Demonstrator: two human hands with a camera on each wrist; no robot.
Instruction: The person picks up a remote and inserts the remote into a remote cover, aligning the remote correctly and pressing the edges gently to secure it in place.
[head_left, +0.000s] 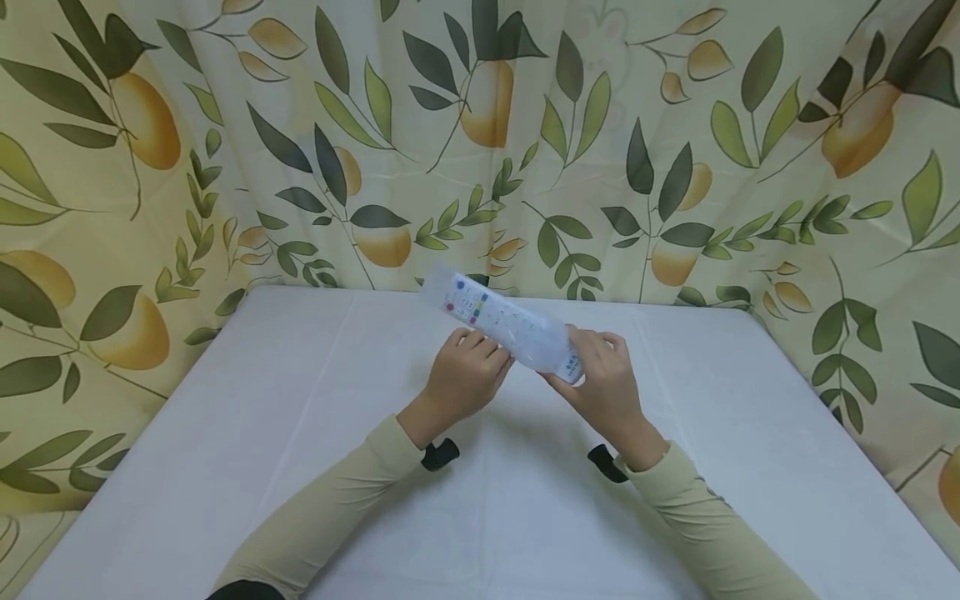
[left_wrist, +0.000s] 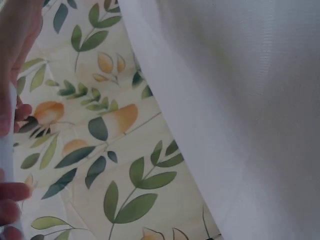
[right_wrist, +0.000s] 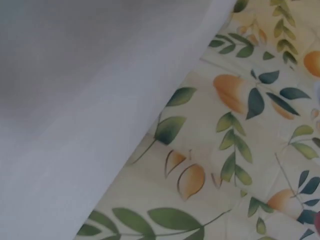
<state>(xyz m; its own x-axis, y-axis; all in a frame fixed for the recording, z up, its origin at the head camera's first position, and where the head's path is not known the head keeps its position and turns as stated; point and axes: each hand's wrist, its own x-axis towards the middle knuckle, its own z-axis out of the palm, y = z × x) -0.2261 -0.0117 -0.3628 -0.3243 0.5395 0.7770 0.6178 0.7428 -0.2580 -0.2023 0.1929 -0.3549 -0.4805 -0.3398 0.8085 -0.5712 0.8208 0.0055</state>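
Note:
A whitish, see-through plastic packet (head_left: 510, 323) with coloured dots and blue print is held above the table, slanting down to the right. My left hand (head_left: 467, 375) grips its lower edge near the middle, fingers curled. At the lower right end, my right hand (head_left: 607, 387) pinches the packet between thumb below and fingers above. In the left wrist view, part of the left hand (left_wrist: 17, 50) and a pale strip of the packet (left_wrist: 6, 155) show at the left edge. The right hand is out of the right wrist view.
A white-covered table (head_left: 315, 467) lies beneath both hands. Behind and around it hangs a curtain (head_left: 450, 183) patterned with leaves and fruit. Black straps (head_left: 441, 455) are at both wrists, below the sleeves' cuffs.

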